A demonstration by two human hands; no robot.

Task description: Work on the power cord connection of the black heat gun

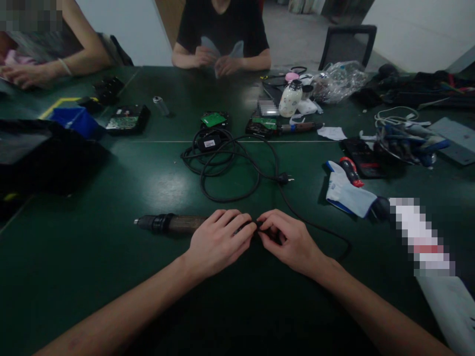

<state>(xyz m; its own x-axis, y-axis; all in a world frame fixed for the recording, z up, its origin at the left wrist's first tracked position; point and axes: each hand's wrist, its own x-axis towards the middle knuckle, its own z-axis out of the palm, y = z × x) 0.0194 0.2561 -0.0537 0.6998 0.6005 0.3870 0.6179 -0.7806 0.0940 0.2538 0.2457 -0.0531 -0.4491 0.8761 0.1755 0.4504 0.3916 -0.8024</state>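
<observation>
The cylindrical brown-and-black electric screwdriver is held at the dark green tabletop, a ridged black collar and thin silvery tip pointed left; its rear is clamped by the fingers of the left hand, and a small black piece is pinched by the fingertips of the right hand

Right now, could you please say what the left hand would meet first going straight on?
Probably the right hand, just ahead of the left hand, though depth around the dark part between them is unclear.
</observation>
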